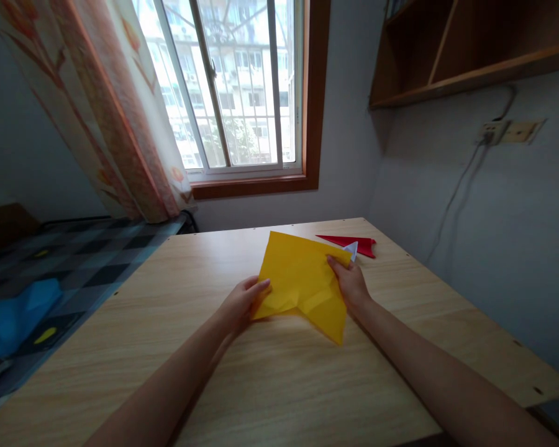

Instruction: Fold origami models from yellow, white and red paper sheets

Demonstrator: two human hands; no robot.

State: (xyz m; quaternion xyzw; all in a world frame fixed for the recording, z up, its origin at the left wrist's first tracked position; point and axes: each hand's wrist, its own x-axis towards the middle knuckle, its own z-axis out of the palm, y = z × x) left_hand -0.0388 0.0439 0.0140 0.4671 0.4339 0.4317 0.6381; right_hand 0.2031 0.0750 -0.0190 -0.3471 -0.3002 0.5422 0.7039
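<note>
Wall shelf (494, 76): open wooden compartments split by an upright divider, fixed high above the table's right edge. Some stuff peeking out of the far end, too cut off to make out.

Left hand (242, 299): gripping the left edge of the yellow paper (302, 273), thumb on top, rest of the fingers mostly tucked underneath. Arm stretched well forward.

Right hand (351, 282): pinching the paper's right side close to a corner, thumb flat on top. Arm angled in from the lower right.

Yellow paper location: about mid-table, toward the far edge, creased along the near side, one corner poking toward the near edge. Can't tell if touching the wood.

Far right corner: home to a red paper (361, 245), long and folded, with a pointy white paper (353, 249) overlapping it, just past the right hand.

Table (177, 304): pale wood grain, dark little spots along the edges.

Beyond the left edge: checked bed (97, 267) with a blue thing (23, 310) on it.

Past the far edge: window (242, 81), flowery curtain (102, 112).
</note>
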